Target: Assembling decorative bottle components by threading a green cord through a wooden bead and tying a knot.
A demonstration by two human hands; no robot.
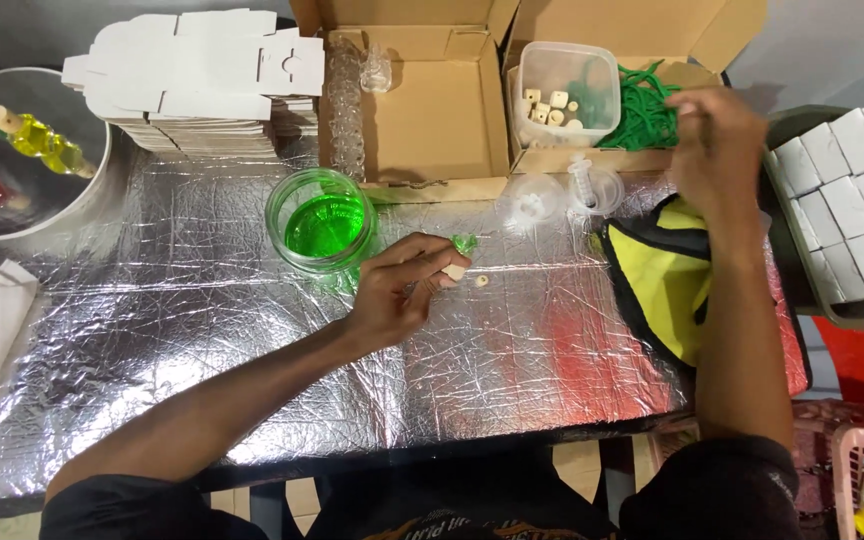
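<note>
- Left hand [402,290], centre of foil-covered table [152,330]: fingers pinched on a small wooden bead [454,271] and green cord end [465,243].
- Jar of green liquid [322,220] just beside, at 10 o'clock; a loose bead [481,281] at 3 o'clock.
- Right hand [717,150], at 2 o'clock, blurred over green cords [642,110] in a cardboard box [642,40]; grip can't be told.
- Judgement: cord tip best kept tight and steady near the bead hole, clear of the jar.

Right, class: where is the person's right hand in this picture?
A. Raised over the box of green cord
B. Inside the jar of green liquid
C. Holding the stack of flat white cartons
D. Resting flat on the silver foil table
A: the right hand is lifted at the cardboard box, right beside the green cord, while the left hand rests beside the jar of green liquid.
</note>
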